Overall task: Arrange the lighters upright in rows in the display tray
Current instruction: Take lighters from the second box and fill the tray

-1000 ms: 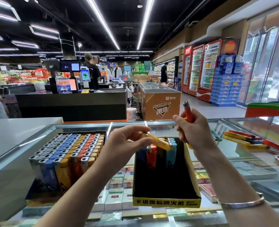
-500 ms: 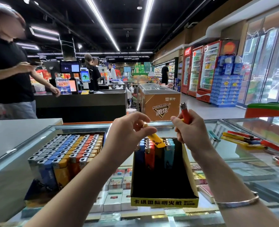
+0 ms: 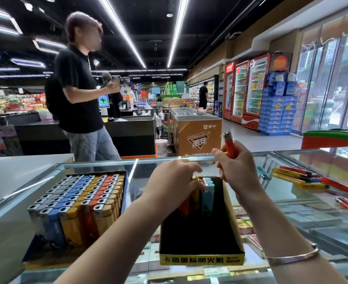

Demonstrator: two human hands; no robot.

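Shop counter, glass top (image 3: 281, 193), reflective. Black-lined yellow cardboard display tray (image 3: 201, 260) at 6 o'clock; few plastic lighters (image 3: 206, 193) upright at its far end, metal caps up. Left hand (image 3: 173, 185) over them, fingers curled round yellow lighter (image 3: 195, 194), long axis vertical. Right hand (image 3: 237, 167) at 1 o'clock of tray, gripping red lighter (image 3: 229, 145), cap up, slight tilt. Full lighter tray (image 3: 77, 203) at 9 o'clock.

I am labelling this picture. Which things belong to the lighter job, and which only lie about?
Job: display tray; yellow lighter under left hand; red lighter in right hand; loose lighters.
Lying about: full lighter tray; glass counter.
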